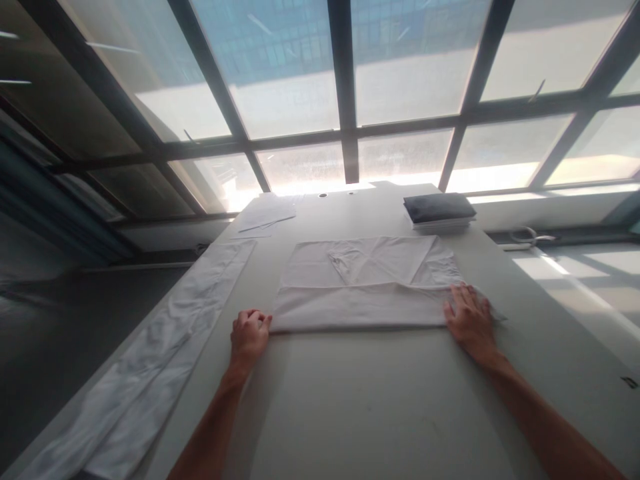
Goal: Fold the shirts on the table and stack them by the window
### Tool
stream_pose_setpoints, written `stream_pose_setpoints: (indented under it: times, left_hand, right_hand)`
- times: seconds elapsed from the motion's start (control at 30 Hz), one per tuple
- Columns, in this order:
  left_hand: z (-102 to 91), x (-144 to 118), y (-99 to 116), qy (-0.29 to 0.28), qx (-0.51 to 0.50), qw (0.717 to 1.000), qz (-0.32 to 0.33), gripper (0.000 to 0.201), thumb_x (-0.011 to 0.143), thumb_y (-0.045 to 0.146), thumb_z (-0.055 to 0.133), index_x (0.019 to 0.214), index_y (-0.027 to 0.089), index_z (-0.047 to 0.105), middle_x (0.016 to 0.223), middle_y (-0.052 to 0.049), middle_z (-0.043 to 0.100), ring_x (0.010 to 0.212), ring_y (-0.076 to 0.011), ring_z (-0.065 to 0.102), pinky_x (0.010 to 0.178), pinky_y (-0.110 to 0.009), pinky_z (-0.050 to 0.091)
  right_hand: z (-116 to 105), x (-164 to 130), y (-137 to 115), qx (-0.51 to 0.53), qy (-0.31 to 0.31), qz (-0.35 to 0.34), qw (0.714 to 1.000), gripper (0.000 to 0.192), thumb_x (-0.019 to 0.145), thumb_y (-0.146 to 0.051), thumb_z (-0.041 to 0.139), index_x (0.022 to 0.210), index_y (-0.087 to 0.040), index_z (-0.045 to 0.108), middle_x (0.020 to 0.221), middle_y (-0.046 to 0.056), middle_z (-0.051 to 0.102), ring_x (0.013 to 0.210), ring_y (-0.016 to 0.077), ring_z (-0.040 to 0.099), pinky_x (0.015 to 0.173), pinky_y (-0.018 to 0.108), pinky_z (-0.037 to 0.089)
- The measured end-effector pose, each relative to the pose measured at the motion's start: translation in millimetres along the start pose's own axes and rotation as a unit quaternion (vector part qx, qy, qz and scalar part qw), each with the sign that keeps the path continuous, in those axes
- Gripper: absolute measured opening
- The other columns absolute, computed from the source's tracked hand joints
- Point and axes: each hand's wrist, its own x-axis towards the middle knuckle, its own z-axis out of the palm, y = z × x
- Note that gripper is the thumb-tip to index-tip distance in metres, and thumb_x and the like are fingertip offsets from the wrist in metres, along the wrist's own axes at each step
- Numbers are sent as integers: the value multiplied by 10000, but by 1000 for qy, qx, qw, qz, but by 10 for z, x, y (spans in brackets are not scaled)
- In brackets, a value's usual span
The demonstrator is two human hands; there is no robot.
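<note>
A white garment [367, 283] lies folded flat in the middle of a long white table [380, 400], its near edge doubled over into a band. My left hand [249, 335] is curled at the band's near left corner, fingers pinched on the cloth edge. My right hand [469, 315] rests flat with fingers spread on the band's right end, pressing it to the table.
A long strip of white cloth [165, 347] runs along the table's left edge. A stack of folded dark and white garments [440, 212] sits at the far right, papers [265, 217] at the far left. Large windows rise behind; a white cable [525, 235] lies on the sill.
</note>
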Motion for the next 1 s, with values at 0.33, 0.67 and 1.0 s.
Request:
stream_pose_setpoints:
  times: [0.33,0.67,1.0]
  left_hand:
    - [-17,-69,106,52,19,998,13,274,940,322,527,1094,154,680,1256,-193,604,1163,-352,588,984,-485,500]
    - [239,-167,1754,-109,-61,930,347,526,1051,286,351,1550,144,430,1638,-120,389,1542,-267,292,1254,-522,235]
    - [358,28,1210,-116,41,957,263,627,1084,466,263,1625,155,321,1686,-95,264,1575,-286,187,1271,-517,160]
  right_hand:
    - [-22,-9,-5,-7,2,4,1000,555,1026,-322,320,1506,-82,460,1585,207,442,1496,323,338,1208,563,245]
    - [-305,199,-1323,117,-87,-110,983,545,1030,-221,285,1523,-78,469,1645,170,357,1551,285,252,1233,524,214]
    - [-125,285,-1416,96,-181,-186,961,626,1050,-413,344,1613,-140,342,1695,126,236,1572,259,185,1262,496,135]
